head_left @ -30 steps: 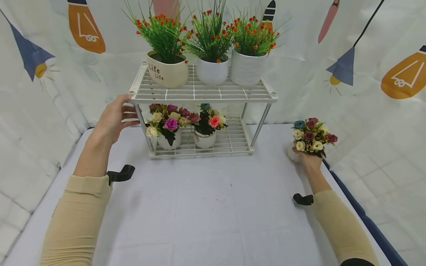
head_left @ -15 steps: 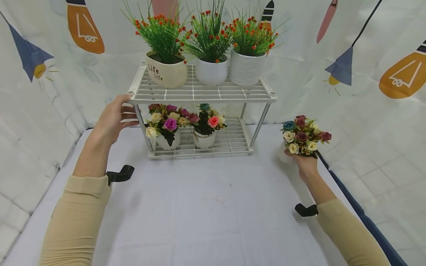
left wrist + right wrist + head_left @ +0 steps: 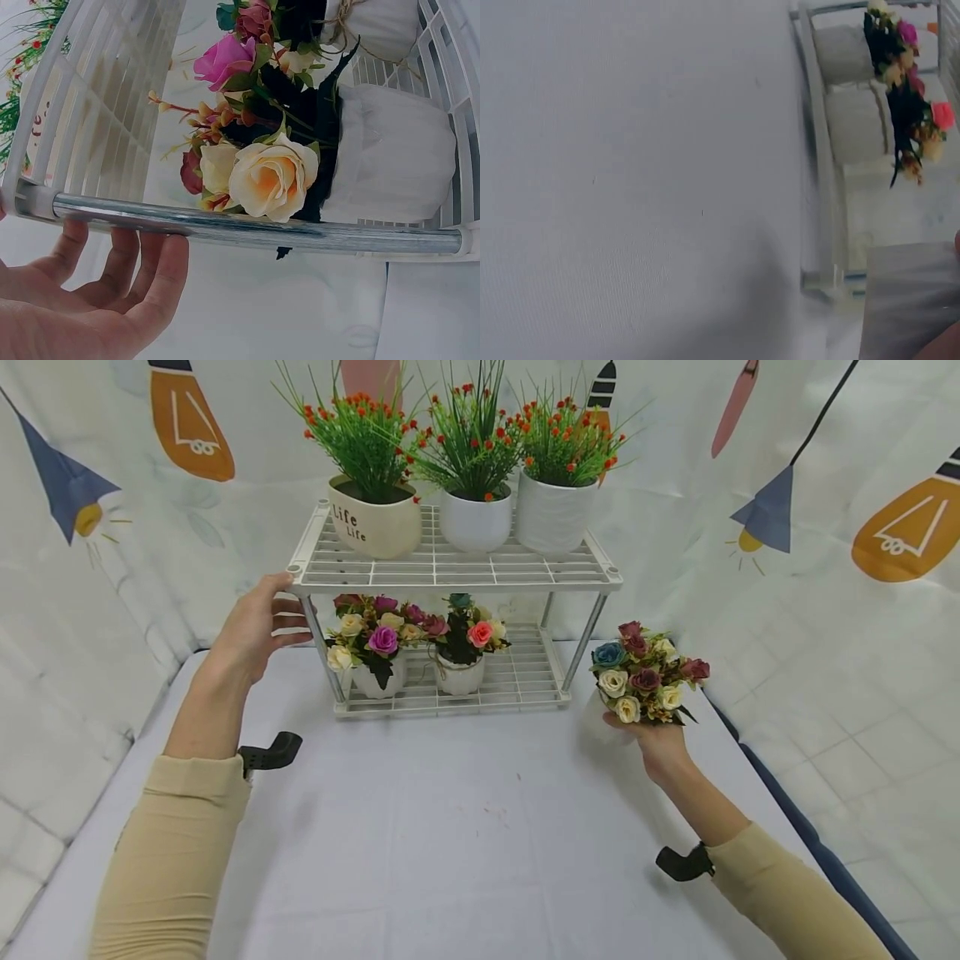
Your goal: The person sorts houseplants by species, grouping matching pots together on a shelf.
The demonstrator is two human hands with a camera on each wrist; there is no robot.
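Note:
My left hand [image 3: 251, 631] is at the left front corner of a white two-tier rack [image 3: 450, 587]. Its fingertips touch the metal post [image 3: 255, 227] and do not wrap round it. On the right, my right hand [image 3: 663, 750] holds a potted artificial rose plant [image 3: 647, 681] above the table, tilted toward me. Its roses are cream, dusky red and blue. The right wrist view shows its white pot [image 3: 911, 300] with only bits of the fingers. Two white-potted rose plants, one with purple blooms [image 3: 384, 641] and one with a coral bloom [image 3: 481, 634], stand on the lower shelf.
The upper shelf bears three pots of red-flowered grass: a cream pot [image 3: 375, 522] marked "Life", a smooth white pot [image 3: 476, 525] and a ribbed white pot [image 3: 555, 518]. Room shows right of the coral-bloomed plant on the lower shelf. A white cloth [image 3: 450, 843] covers the table.
My right hand has carried the potted rose plant leftward and nearer to me, toward the rack's right side. The left hand and the rack have stayed in place.

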